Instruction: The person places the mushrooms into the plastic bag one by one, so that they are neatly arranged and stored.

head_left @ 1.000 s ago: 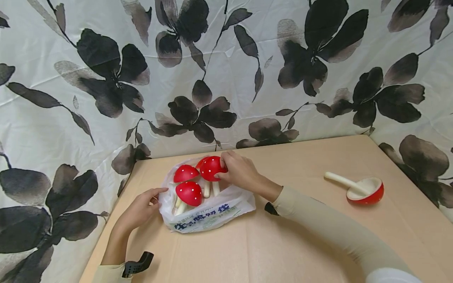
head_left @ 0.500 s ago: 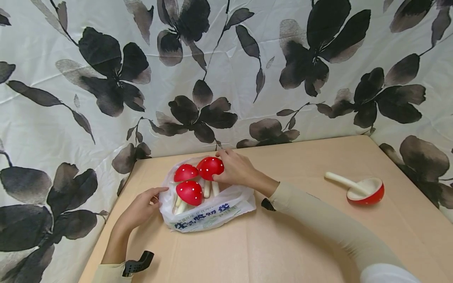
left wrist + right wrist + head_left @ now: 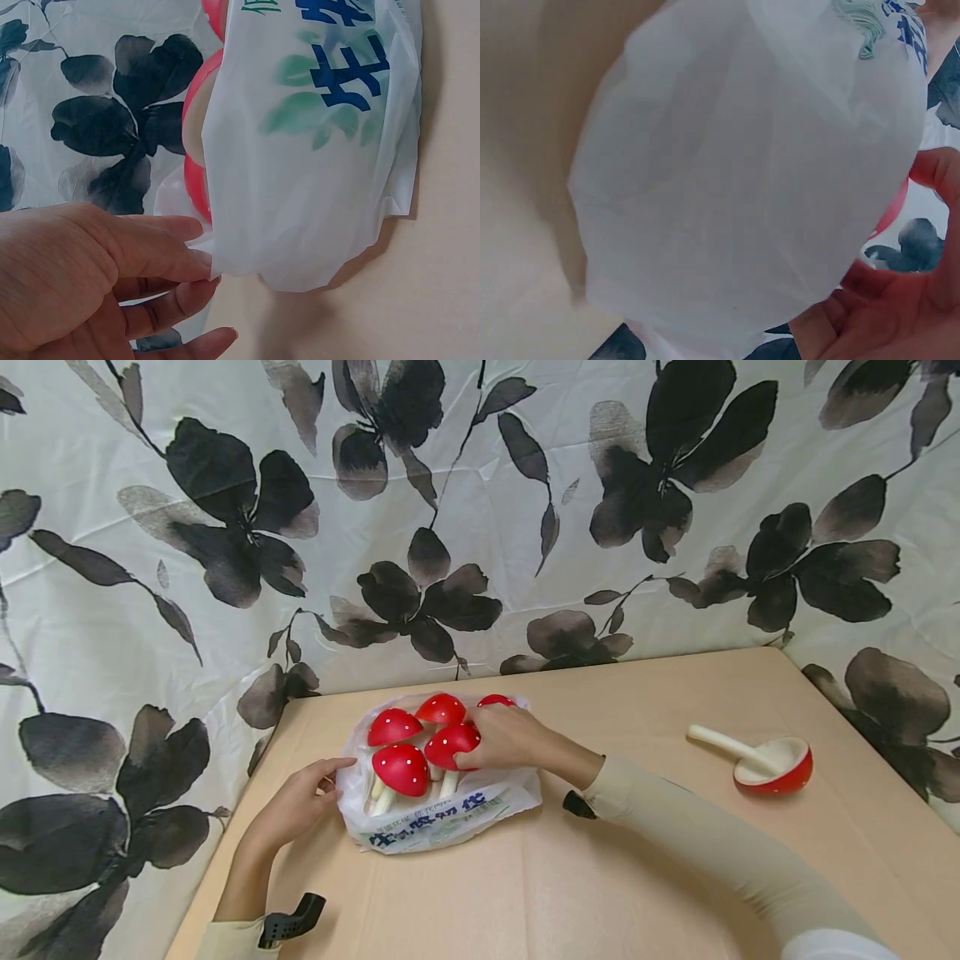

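Note:
A white plastic bag (image 3: 442, 827) with blue lettering lies on the table, its mouth spread around several red toy mushrooms with white dots and pale stems. At the bag's left edge, my left hand (image 3: 303, 802) pinches the plastic between thumb and fingers, as the left wrist view shows. My right hand (image 3: 506, 737) reaches over the right side of the bag and grips a toy mushroom (image 3: 452, 745) by its cap; its fingertips are hidden. Beside it sit a front mushroom (image 3: 402, 768), a left one (image 3: 394, 727) and a back one (image 3: 442, 708). Another cap (image 3: 495, 700) shows behind the hand.
A single toy mushroom (image 3: 772, 766) lies on its side at the right of the wooden table (image 3: 600, 877), stem pointing left. A floral cloth (image 3: 465, 510) hangs behind the table's back edge and along both sides.
My right hand has moved slightly toward me, and the mushroom it holds now sits lower in the bag. Caps behind it show more clearly. The left hand stays in place.

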Tool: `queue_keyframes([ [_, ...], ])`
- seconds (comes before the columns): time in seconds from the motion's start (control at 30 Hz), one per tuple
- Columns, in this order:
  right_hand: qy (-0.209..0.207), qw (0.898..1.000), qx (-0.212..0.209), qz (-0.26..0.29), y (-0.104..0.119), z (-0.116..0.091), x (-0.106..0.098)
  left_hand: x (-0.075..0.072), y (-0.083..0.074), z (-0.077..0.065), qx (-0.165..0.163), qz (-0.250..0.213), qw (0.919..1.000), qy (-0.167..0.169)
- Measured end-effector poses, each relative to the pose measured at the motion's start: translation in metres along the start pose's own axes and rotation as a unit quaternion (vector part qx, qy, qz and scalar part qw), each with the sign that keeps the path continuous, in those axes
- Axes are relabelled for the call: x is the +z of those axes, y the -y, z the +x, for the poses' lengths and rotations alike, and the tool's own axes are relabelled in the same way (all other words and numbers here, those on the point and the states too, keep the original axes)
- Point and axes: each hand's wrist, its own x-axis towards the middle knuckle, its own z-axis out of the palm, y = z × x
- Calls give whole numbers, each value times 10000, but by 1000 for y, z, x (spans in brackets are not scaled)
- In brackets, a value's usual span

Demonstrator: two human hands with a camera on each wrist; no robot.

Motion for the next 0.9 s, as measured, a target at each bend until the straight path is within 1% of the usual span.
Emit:
queue_keyframes([
  [0.17,418,9988,-202,147,-4,-3,5,0,-1,0,-10,27,10000,-9],
  [0.43,843,9954,-447,30,-7,-2,4,0,-2,2,68,26,10000,-54],
  [0.57,968,9932,-650,65,-9,0,4,0,-2,2,65,25,10000,-27],
  [0.73,1037,9909,-803,309,-10,3,7,1,-2,3,-27,46,10000,52],
  [0.9,1026,9881,-916,686,-10,5,6,2,0,5,11,58,10000,51],
])
